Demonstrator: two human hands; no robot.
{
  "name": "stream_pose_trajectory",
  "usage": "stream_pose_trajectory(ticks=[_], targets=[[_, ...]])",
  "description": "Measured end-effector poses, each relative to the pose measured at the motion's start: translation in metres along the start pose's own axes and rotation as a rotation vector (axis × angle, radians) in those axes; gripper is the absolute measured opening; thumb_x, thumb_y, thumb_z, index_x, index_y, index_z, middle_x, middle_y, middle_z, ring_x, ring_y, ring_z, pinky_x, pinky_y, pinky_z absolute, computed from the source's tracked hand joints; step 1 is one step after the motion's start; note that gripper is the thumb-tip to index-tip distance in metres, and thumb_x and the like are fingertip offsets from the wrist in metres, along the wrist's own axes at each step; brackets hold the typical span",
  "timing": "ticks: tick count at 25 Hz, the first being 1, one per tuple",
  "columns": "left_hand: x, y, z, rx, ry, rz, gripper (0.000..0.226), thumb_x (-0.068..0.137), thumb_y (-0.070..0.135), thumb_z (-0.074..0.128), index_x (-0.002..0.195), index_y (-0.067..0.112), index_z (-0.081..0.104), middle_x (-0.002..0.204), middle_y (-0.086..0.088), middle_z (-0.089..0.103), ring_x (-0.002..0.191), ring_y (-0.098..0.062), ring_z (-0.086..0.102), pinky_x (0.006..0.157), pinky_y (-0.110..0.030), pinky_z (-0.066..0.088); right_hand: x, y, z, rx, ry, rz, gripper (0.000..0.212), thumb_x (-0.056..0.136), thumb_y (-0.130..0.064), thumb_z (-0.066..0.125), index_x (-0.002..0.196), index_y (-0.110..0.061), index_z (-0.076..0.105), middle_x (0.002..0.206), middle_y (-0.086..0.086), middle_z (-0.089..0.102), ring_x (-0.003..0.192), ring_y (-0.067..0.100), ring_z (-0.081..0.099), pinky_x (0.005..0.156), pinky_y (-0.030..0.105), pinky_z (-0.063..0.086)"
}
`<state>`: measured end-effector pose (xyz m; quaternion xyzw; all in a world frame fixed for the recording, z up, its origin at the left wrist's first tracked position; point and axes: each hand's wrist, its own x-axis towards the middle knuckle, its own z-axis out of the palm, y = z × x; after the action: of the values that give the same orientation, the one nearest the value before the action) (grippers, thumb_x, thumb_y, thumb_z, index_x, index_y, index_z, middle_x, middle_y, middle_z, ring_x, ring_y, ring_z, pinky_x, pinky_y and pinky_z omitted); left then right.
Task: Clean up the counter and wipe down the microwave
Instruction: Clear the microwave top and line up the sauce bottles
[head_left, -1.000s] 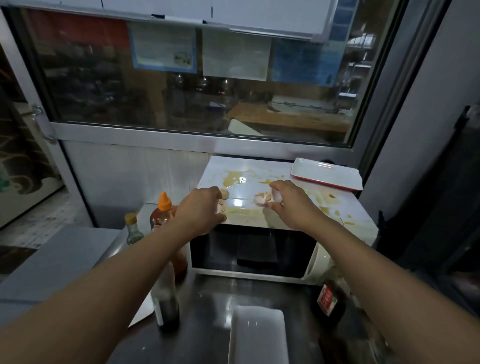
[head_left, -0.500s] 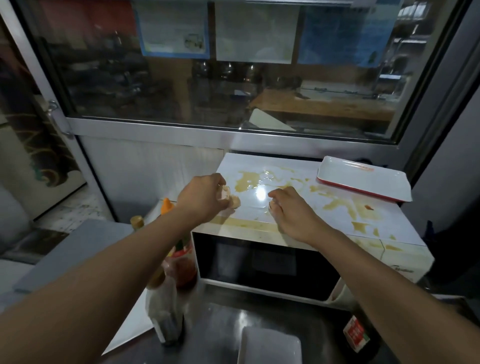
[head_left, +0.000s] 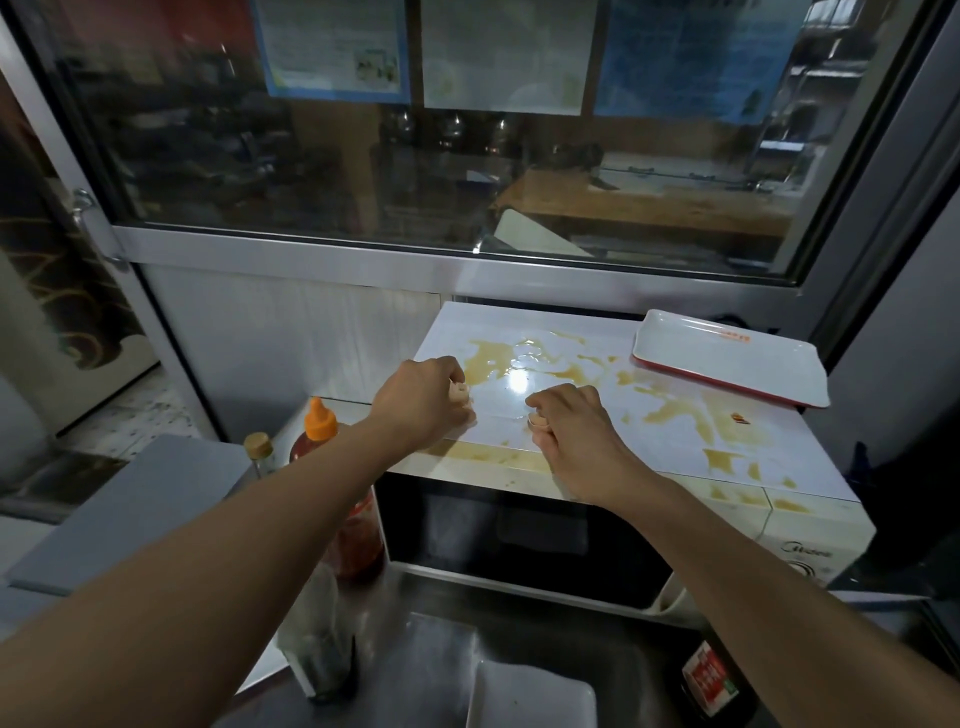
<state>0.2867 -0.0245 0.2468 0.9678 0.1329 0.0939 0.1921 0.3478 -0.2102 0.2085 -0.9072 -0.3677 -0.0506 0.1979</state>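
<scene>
Two bare hands work over the top of a white microwave (head_left: 587, 467) standing on a steel bench (head_left: 415, 654). Far left: grey board (head_left: 130, 514) at bench edge. Next, a small cork-stopped bottle (head_left: 258, 452), then a red sauce bottle (head_left: 358, 530) with orange nozzle cap, just beside the microwave's left side; a dark-liquid bottle (head_left: 322, 649) stands nearer, partly hidden by the left forearm. Left hand (head_left: 421, 402): grip closed, fingers curled round a pale food scrap (head_left: 460, 397) at the top's left front. Yellow-brown spill (head_left: 498, 358) spreads across the top, with streaks toward the right. Right hand (head_left: 576, 431): grip closed, fingers pinching a second pale scrap (head_left: 535, 420) near the front edge. White dish (head_left: 530, 696) on bench, bottom centre. Red-edged white tray (head_left: 727, 358) rests on the top's right rear corner; red print on it unreadable. Small logo on the microwave's control panel, blurred. Bottle with red label (head_left: 709, 675) lower right, text illegible.
</scene>
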Motion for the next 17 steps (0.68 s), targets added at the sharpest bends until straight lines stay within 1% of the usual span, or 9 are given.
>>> stream_pose_trajectory(ticks=[2,7,13,17], targets=[[-0.0011,0.0011,0.0023,-0.011,-0.003,0.012,0.044,0.077,0.032,0.073,0.114,0.015,0.058,0.107,-0.007,0.066,0.096,-0.026,0.060,0.078,-0.034,0.052,0.0007,0.0001,0.0005,-0.007,0.012,0.017,0.036,0.095,-0.015,0.045,0.131,-0.014,0.046,0.132,0.002,0.046,0.120,0.024,0.033,0.098,0.031,0.035],[-0.0028,0.0054,0.0051,-0.005,0.002,0.041,0.050,0.076,0.030,0.074,0.119,0.012,0.057,0.109,-0.005,0.066,0.097,-0.023,0.060,0.081,-0.033,0.052,0.0002,0.0018,-0.0001,-0.013,0.012,0.026,0.036,0.095,-0.018,0.045,0.131,-0.016,0.045,0.133,0.002,0.046,0.120,0.024,0.033,0.096,0.032,0.033],[-0.0046,0.0063,0.0079,0.004,0.037,0.054,0.050,0.076,0.029,0.075,0.119,0.011,0.058,0.108,-0.006,0.066,0.094,-0.022,0.061,0.077,-0.030,0.050,0.0003,0.0016,-0.0004,0.007,0.017,0.033,0.037,0.095,-0.017,0.045,0.132,-0.016,0.045,0.133,0.002,0.045,0.121,0.023,0.032,0.096,0.031,0.032],[-0.0068,0.0052,0.0084,0.013,0.054,0.050,0.048,0.077,0.027,0.074,0.120,0.012,0.058,0.109,-0.006,0.066,0.092,-0.021,0.061,0.076,-0.029,0.050,-0.0018,0.0021,-0.0028,0.036,0.006,0.047,0.039,0.095,-0.015,0.046,0.134,-0.014,0.044,0.134,0.004,0.044,0.123,0.023,0.031,0.101,0.031,0.032]])
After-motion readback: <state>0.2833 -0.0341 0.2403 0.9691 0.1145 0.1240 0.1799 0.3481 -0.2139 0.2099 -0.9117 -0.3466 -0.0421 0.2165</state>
